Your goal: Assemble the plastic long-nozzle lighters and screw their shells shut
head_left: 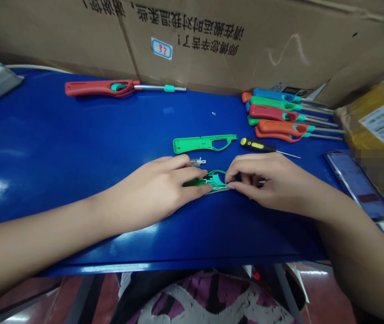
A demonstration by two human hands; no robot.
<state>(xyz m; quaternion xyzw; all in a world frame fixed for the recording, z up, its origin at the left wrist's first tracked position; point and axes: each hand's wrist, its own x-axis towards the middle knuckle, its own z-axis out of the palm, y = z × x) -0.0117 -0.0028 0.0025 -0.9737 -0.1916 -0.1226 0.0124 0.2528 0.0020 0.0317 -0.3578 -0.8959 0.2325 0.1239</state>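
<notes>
Low in front of me, a green lighter half-shell (197, 182) lies on the blue table with a teal trigger (216, 181) and thin white wire in it. My left hand (168, 182) is closed on the shell's left part, thumb below and fingers above. With thumb and index finger pinched at the shell's right end, my right hand (262, 180) touches the wire or a small part there; which one is hidden. A small clear-and-metal piece (198, 162) shows beyond my left fingers. Farther off lies the matching green half-shell (198, 144), open side up.
A black-and-yellow screwdriver (256, 145) rests beyond my right hand. At the back right are several stacked lighters (276, 113); a red lighter (97, 88) lies back left. A cardboard box (192, 40) walls the back. A phone (355, 184) sits on the right.
</notes>
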